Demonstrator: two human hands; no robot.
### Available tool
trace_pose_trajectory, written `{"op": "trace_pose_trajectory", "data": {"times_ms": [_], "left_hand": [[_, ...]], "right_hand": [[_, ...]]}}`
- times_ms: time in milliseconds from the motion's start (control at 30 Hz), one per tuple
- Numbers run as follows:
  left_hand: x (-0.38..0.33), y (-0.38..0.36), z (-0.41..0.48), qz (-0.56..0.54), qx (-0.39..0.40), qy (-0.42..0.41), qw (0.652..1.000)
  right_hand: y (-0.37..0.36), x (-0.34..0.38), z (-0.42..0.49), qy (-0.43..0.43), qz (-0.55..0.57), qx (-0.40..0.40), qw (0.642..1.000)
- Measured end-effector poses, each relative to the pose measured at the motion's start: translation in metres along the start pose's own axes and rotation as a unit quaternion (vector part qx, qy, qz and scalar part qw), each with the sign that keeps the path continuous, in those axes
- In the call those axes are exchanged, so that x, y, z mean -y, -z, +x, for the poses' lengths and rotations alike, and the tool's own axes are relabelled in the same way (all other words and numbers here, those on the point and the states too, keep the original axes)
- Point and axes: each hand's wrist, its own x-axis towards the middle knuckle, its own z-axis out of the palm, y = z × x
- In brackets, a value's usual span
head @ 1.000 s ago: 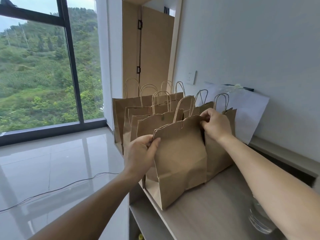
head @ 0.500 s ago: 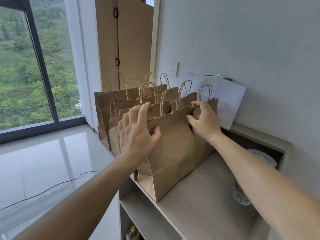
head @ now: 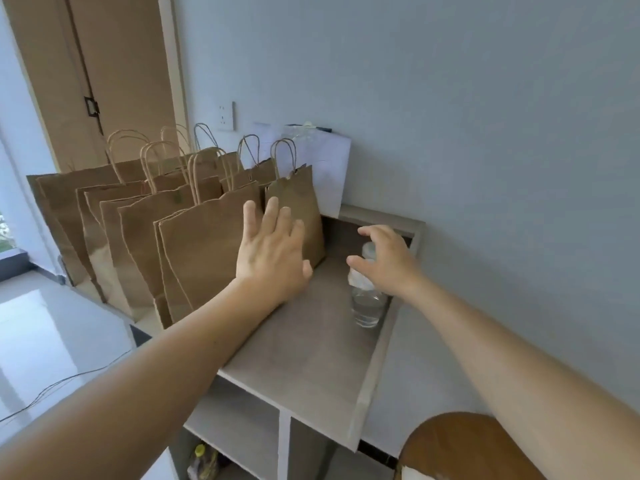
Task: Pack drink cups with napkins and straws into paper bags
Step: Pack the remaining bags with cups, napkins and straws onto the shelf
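Observation:
Several brown paper bags with twisted handles stand in a row on the grey shelf top. My left hand lies flat, fingers straight, against the side of the nearest bag. A clear plastic drink cup with a white lid stands by the shelf's right rim. My right hand hovers over the cup's lid with fingers spread and slightly bent, holding nothing. No napkins or straws show.
A white sheet of paper leans on the wall behind the bags, below a wall socket. A raised rim borders the shelf on the right. Open cubbies lie below. A brown rounded object sits at bottom right.
My right hand let go of the bag's top edge and moved right, down over the cup. My left hand shifted right and flattened against the nearest bag. The view swung right.

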Motion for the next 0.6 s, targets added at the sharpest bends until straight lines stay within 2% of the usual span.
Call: {"op": "trace_pose_trajectory", "data": {"times_ms": [233, 600], "left_hand": [[-0.138, 0.038, -0.007, -0.086, 0.034, -0.076, 0.993], [-0.373, 0.091, -0.066, -0.162, 0.106, -0.234, 0.953]], "right_hand": [[0.092, -0.093, -0.112, -0.072, -0.053, -0.022, 0.996], [0.195, -0.247, -0.317, -0.243, -0.063, -0.024, 0.968]]}}
